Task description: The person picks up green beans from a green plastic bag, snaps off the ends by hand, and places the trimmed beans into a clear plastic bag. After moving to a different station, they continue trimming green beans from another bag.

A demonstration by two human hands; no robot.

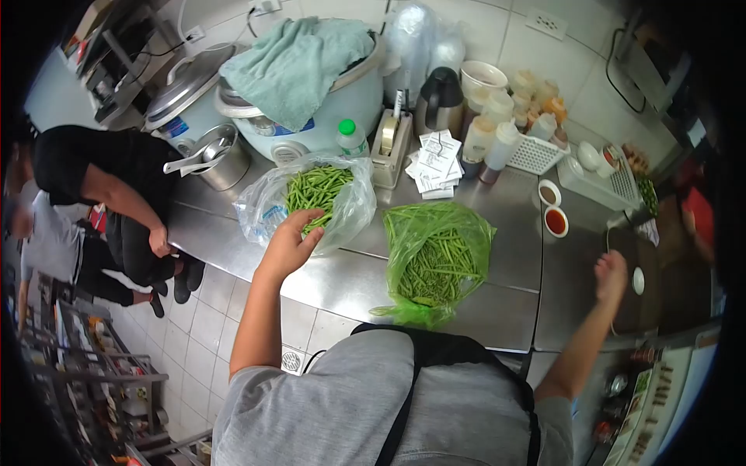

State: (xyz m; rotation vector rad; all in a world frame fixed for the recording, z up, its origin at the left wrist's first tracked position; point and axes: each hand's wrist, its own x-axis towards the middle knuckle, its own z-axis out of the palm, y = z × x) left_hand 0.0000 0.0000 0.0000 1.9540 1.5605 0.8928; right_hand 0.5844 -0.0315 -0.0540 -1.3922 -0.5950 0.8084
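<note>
My left hand (294, 242) reaches over a clear plastic bag (353, 213) of cut green beans (318, 189). Its fingers are stretched out over the beans, thumb apart, and nothing shows in its grasp. To the right of that bag lies a green plastic bag (400, 221), open at the top, full of longer green beans (439, 268). Far to the right, my right hand (611, 276) is held away from both bags, beside a small white oval dish (638, 281). Its fingers look loosely curled, and I see nothing in them.
Behind the bags stand a large pot (357, 81) under a green towel (291, 66), a green-capped bottle (351, 140), a tape dispenser (386, 155), paper slips (437, 165) and sauce bottles (501, 147). Two sauce cups (556, 221) sit at right. People (116, 186) sit at left.
</note>
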